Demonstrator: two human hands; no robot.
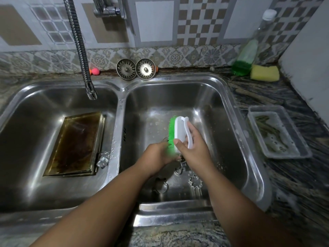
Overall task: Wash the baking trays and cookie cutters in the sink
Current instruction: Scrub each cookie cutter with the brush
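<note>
Over the right sink basin (222,111) my right hand (194,147) grips a white scrub brush (180,131) with green bristles. The bristles press against something held in my left hand (157,155); a bit of metal shows at its edge, mostly hidden. On the basin floor lie a flower-shaped cookie cutter (195,181), a rounded cutter (161,185) and another metal cutter (180,166) under my wrists. Stained baking trays (76,145) are stacked in the left basin (26,175), with a small metal cutter (103,158) leaning at their right edge.
A flexible faucet hose (81,56) hangs over the left basin. Two drain strainers (136,69) lean on the back ledge. A green soap bottle (246,57) and yellow sponge (265,73) stand at the back right. A clear plastic tub (277,131) sits on the right counter.
</note>
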